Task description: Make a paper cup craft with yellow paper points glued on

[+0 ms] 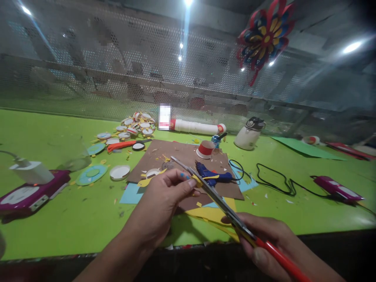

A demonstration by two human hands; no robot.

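My right hand (270,244) grips red-handled scissors (223,209), whose long metal blades point up and left over the table. My left hand (166,199) pinches a small yellow paper piece (196,181) right at the blades. Both hands hover above yellow paper sheets (213,214) and a brown sheet (182,156) lying on the green table (58,211).
A blue glue gun (213,176) with a black cord lies on the brown sheet near a small red-and-white cup (205,149). Round paper discs (132,127) pile at the back left. A purple box (29,194) stands left, another purple device (335,188) right, and a white bottle (249,134) behind.
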